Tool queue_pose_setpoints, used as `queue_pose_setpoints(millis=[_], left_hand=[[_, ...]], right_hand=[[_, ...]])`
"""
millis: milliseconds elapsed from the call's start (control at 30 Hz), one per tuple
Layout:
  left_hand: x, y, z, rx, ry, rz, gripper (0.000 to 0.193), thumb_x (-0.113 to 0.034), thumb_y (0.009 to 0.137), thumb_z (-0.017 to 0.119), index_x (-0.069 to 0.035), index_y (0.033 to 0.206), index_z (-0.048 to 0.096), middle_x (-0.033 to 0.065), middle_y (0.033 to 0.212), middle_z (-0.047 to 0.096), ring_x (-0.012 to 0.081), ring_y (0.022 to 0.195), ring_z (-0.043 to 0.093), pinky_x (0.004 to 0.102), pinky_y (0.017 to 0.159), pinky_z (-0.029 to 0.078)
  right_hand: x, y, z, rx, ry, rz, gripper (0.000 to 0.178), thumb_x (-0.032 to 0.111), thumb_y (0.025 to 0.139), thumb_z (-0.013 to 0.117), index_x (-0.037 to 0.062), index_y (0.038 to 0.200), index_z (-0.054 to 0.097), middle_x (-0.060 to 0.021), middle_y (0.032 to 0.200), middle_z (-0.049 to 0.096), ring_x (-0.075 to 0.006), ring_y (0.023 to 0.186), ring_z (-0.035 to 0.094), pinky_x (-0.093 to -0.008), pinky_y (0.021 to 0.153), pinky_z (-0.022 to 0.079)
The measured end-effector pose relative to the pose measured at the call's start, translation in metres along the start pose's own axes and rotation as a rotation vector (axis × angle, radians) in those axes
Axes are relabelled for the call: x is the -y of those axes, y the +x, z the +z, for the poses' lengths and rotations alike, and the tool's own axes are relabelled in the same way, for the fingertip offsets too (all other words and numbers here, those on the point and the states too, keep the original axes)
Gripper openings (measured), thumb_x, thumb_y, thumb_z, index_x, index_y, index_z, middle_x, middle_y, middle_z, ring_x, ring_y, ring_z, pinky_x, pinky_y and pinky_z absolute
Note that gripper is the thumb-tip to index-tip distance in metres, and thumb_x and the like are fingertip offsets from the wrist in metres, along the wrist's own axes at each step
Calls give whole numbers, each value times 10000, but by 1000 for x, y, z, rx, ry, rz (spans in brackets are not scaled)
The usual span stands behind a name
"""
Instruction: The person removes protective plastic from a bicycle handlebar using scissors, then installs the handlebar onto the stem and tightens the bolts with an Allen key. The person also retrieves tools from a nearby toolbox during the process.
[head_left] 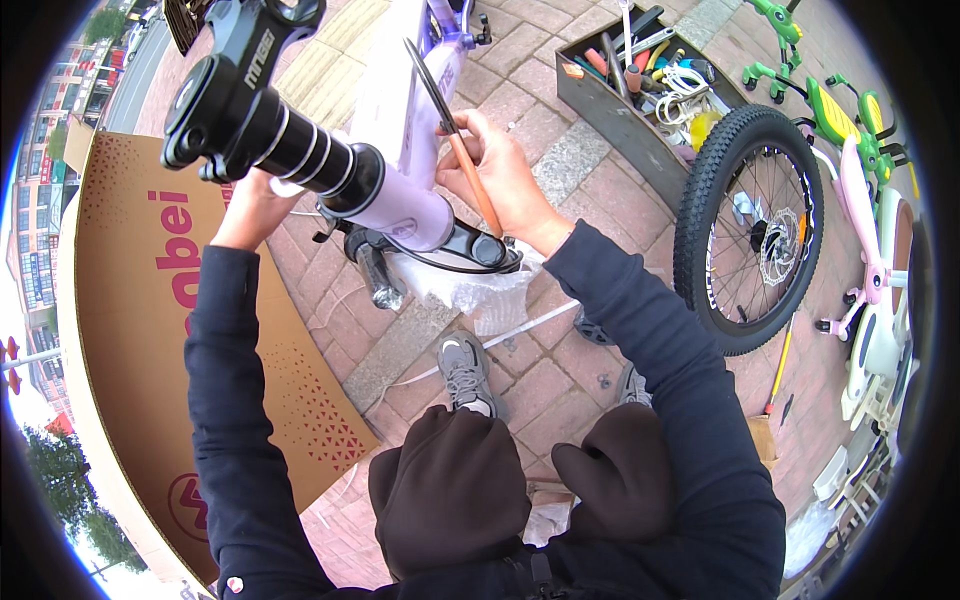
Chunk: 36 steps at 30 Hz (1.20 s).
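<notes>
A lilac bicycle frame (pixel 415 205) stands before me, with a black stem and spacer stack (pixel 300 150) tilted toward the upper left. My right hand (pixel 505 180) is closed around a long slim tool (pixel 470 175) with an orange-brown handle and a narrow dark end; its exact kind is unclear. The tool lies alongside the lilac tube. My left hand (pixel 255 210) is behind the stem, near a small white piece (pixel 287 187); its fingers are mostly hidden. Clear plastic wrap (pixel 470 285) hangs below the frame.
A large opened cardboard box (pixel 130 330) stands at left. At upper right is a metal toolbox (pixel 620 125) full of hand tools and cables. A knobbly-tyred wheel (pixel 690 250) leans beside it. Green children's ride-ons (pixel 835 115) and a pink one (pixel 870 230) stand farther right on brick paving.
</notes>
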<state>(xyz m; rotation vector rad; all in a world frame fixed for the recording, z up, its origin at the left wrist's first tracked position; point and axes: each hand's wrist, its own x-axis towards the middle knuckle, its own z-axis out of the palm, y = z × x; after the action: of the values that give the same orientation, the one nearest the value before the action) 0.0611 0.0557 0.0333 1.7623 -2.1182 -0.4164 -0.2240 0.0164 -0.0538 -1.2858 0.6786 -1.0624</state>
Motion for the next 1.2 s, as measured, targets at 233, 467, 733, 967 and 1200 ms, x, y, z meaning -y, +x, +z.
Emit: queue_pose_setpoints(millis=[233, 467, 733, 967, 1200], left_hand=[[16, 43, 19, 150, 161, 52, 194, -120, 782, 637, -3, 931, 598, 95, 881, 626, 167, 820, 584, 306, 733, 456], [-9, 32, 18, -172, 290, 15, 316, -137, 771, 665, -45, 1065, 594, 168, 999, 620, 323, 935, 596, 370, 805, 469], [-60, -46, -26, -455, 461, -204, 195, -195, 707, 710, -49, 760, 593, 158, 686, 605, 327, 676, 613, 371, 602, 462], [-100, -135, -62, -1002, 210, -146, 221, 16, 756, 676, -15, 674, 473, 88, 730, 630, 111, 672, 568, 238, 636, 452], [-136, -227, -169, -1754, -524, 487, 413, -186, 900, 548, 7, 1220, 372, 195, 1088, 540, 286, 971, 595, 411, 828, 535]], right_hand=[[-5, 4, 5, -117, -71, 59, 363, -13, 699, 665, 5, 1037, 535, -103, 834, 653, -148, 735, 627, -289, 666, 485], [-19, 11, 5, -151, -245, 225, 413, 2, 681, 692, 1, 1060, 527, -87, 738, 648, -148, 675, 633, -265, 626, 481], [1, -20, -23, -62, -169, 156, 450, 149, 731, 760, -24, 1072, 523, -98, 875, 627, -135, 748, 601, -279, 651, 486], [60, -89, -41, -25, -191, 310, 395, 114, 766, 711, 8, 1085, 502, -3, 705, 545, -35, 504, 473, -177, 406, 354], [128, -143, -33, -25, -247, 337, 323, 44, 805, 641, 19, 1088, 488, -71, 772, 630, -45, 523, 510, -171, 456, 410]])
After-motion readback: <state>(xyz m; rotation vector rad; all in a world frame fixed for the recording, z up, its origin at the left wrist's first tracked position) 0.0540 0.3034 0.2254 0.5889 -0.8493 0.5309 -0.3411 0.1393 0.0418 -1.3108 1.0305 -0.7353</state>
